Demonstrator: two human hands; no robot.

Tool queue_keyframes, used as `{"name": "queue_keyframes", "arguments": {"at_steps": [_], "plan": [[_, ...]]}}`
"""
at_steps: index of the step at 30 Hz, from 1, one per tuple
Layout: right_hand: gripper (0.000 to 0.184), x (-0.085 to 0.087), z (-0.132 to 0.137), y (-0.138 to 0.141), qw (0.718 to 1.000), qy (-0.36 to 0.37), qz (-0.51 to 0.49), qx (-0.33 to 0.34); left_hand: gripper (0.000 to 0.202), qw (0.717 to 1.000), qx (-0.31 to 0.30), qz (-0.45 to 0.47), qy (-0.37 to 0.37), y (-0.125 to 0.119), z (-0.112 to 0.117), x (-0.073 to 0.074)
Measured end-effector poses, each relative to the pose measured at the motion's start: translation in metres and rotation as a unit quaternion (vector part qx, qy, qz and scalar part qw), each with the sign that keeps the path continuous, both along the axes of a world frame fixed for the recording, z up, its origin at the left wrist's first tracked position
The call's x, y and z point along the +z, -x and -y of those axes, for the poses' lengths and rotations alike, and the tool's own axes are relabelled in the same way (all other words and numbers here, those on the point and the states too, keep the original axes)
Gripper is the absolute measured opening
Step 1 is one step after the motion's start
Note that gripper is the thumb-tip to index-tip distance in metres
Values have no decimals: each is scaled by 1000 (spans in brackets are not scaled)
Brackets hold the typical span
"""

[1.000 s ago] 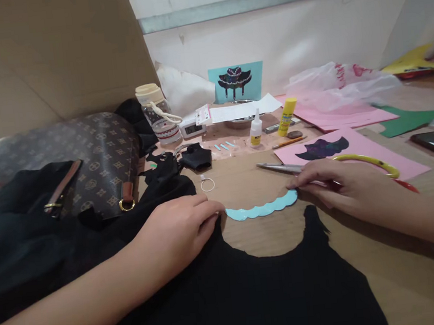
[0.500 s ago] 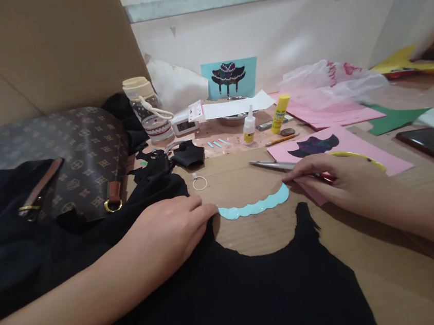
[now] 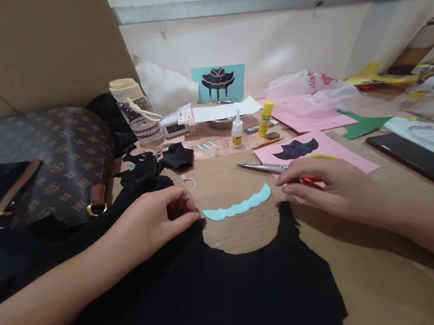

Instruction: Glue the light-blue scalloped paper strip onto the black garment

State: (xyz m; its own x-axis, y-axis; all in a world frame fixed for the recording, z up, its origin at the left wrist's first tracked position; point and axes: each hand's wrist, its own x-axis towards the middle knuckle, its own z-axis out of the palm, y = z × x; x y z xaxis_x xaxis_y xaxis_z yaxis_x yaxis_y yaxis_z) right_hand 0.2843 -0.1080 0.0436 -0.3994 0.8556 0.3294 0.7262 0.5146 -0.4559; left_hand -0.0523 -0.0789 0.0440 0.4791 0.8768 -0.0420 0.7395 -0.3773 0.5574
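Observation:
A light-blue paper strip (image 3: 239,206) with a scalloped edge lies on the cardboard between my hands, touched by neither. My left hand (image 3: 168,211) is left of it, fingers curled and thumb held apart, the thumb tip at the left strap of a black cloth (image 3: 249,288) with a scooped cut-out. My right hand (image 3: 316,185) is beyond the strip's right end, index finger and thumb apart. Scissors (image 3: 262,167) point left from behind that hand; part of their red handle shows in the gap between its fingers. I see no grip on them.
Behind stand a glue bottle (image 3: 237,130), a yellow glue stick (image 3: 266,119) and a drink bottle (image 3: 138,114). Pink paper (image 3: 340,157) carries a dark cut-out. A phone (image 3: 414,162) lies right, a brown patterned bag (image 3: 65,163) left. A blue card (image 3: 219,82) leans upright.
Both hands have come off the strip's ends: the left now curls toward the cloth's strap, the right has shifted slightly away. The view has turned a little to the right.

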Motion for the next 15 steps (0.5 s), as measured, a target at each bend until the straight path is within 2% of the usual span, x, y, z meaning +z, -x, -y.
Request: {"name": "queue_keyframes", "arguments": {"at_steps": [3,5,6,8,9,11,13,15], "plan": [[31,8,14,5,991,11,38,126,29,999,-13,-32,4,3,3,5],[42,11,23,10,980,42,89,174,38,997,-21,-70,7,6,9,9],[43,11,26,12,975,61,113,182,43,995,-22,-95,5,7,12,11],[31,12,32,18,965,110,145,188,48,989,-25,-147,-5,7,22,16],[23,13,35,20,960,131,153,193,45,985,-30,-170,-11,6,26,18],[16,15,38,23,952,158,152,213,26,979,-51,-194,-21,4,35,24],[12,17,40,24,949,168,138,229,13,980,-79,-178,-29,5,42,31],[10,21,41,21,958,167,107,207,19,985,-102,-126,-51,9,48,40]]}}
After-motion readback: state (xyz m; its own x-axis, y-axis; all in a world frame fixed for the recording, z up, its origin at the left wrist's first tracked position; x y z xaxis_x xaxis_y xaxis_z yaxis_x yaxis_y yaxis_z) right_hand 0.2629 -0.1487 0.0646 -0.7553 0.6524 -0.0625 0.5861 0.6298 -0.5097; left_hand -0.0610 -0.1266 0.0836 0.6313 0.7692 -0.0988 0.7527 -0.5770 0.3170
